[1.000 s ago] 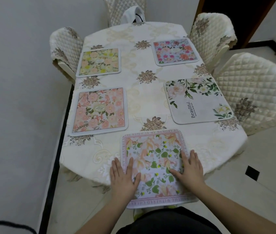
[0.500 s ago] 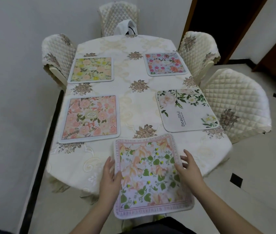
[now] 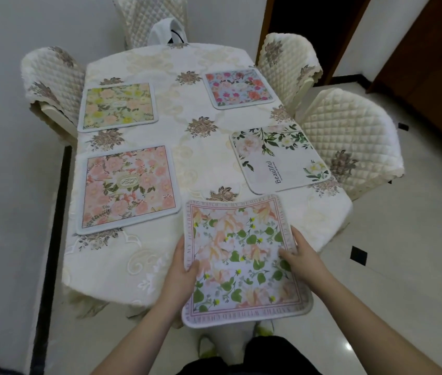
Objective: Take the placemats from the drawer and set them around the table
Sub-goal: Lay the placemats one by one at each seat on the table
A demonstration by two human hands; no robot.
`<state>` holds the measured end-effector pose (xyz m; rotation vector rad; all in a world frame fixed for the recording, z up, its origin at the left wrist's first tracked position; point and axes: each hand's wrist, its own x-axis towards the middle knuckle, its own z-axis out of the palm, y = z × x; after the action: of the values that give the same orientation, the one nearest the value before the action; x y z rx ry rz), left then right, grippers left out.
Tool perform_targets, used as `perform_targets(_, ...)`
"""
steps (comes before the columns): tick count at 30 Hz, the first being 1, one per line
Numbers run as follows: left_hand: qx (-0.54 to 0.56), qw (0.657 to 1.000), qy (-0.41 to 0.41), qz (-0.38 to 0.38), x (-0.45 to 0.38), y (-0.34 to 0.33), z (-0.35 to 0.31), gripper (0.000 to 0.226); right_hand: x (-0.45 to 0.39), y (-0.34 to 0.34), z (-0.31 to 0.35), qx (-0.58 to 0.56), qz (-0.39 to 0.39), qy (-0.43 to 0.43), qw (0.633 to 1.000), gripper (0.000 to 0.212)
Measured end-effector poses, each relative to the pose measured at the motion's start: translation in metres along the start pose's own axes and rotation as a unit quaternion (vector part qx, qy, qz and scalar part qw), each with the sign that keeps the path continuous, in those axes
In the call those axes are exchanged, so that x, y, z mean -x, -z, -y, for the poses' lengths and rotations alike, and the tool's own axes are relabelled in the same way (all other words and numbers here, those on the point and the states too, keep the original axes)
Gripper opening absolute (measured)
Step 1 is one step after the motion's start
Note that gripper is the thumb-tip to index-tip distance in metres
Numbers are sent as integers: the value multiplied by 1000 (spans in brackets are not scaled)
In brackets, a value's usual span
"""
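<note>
Your left hand (image 3: 181, 269) and right hand (image 3: 302, 259) pinch opposite side edges of bordered placemat (image 3: 241, 262), thumbs on top, keeping it flat. Mat half overhangs near end of table (image 3: 122, 266); probably being squared. Four mats already laid.

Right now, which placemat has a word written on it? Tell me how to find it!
Look at the table with its cream cloth, then along its right side, by the nearer quilted chair. The white placemat lies flat there, with green leaves at its corners. Only it is mostly plain white and reads "Beautiful"; the others are covered in flowers.
</note>
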<state>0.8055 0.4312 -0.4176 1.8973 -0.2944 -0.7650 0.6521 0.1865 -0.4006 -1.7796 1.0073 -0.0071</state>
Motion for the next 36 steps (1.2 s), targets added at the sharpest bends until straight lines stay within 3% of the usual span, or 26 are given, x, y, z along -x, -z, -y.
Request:
perform_targets(7,-34,996,-69,50,-15,-25,-69,74,32,64,-7,-104,-79,-10,991,71)
perform_targets(14,-93,976,-153,122,-27,-105,-163,73,69,168,-20,-141,-182,21,973,72)
perform_targets(25,-5,957,-156,243,11,-293,-290,69,133,352,-94,-221,-256,8,941,69)
perform_targets(36,13,952,-144,270,23,-407,-390,69,144,498,-82,-227,-265,21,937,67)
